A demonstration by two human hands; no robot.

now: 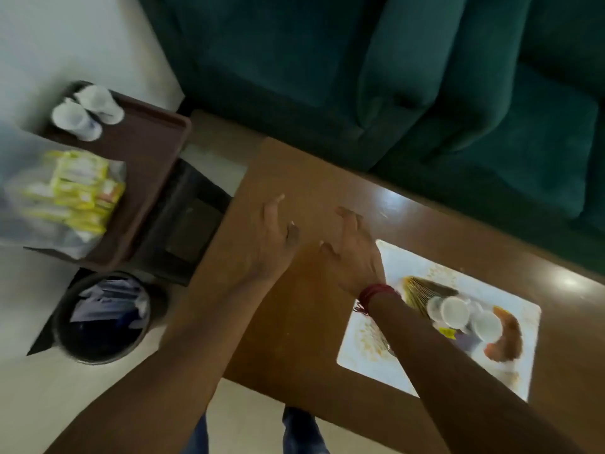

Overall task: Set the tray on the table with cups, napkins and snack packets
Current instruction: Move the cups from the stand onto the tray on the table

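Note:
A dark brown tray [147, 149] rests on a low black stand left of the wooden table [294, 322]. On the tray stand two white cups [86, 111] at its far end, and a clear bag of yellow snack packets [77, 191] lies nearer me. My left hand [271, 237] and my right hand [350, 250] hover side by side over the table's left end, fingers spread, holding nothing. A white printed tray [376, 362] on the table carries two white cups [465, 317] and some packets, partly hidden by my right forearm.
A dark green sofa [425, 93] runs along the table's far side. A round black bin [101, 317] with paper in it stands on the pale floor at the left, below the brown tray. The frame is motion-blurred.

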